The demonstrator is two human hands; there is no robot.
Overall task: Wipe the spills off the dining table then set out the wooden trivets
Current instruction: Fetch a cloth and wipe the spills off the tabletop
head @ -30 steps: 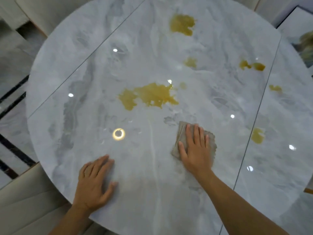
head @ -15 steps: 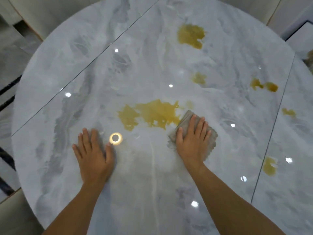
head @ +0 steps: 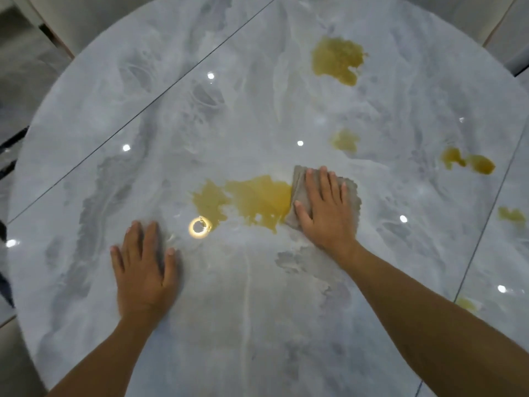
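A round grey marble dining table (head: 171, 124) fills the view. My right hand (head: 326, 213) presses flat on a grey-brown cloth (head: 299, 181), whose left edge touches the large yellow spill (head: 252, 200) in the middle. My left hand (head: 144, 267) lies flat on the bare tabletop, fingers apart, just below and left of that spill. Another big yellow spill (head: 336, 60) sits at the far side. Smaller yellow patches lie at centre right (head: 345, 140), further right (head: 468, 163), near the right edge (head: 512, 214) and low on the right (head: 466, 303). No trivets are in view.
A thin seam (head: 160, 94) crosses the tabletop diagonally at upper left, another seam (head: 486, 219) runs down the right side. Glossy floor (head: 20, 67) shows beyond the table's left edge. Ceiling lights reflect as bright dots and a ring (head: 199, 226) on the surface.
My right hand has slid the cloth up and away from me until it meets the right edge of the central spill. My left hand moved forward onto the tabletop and stays flat.
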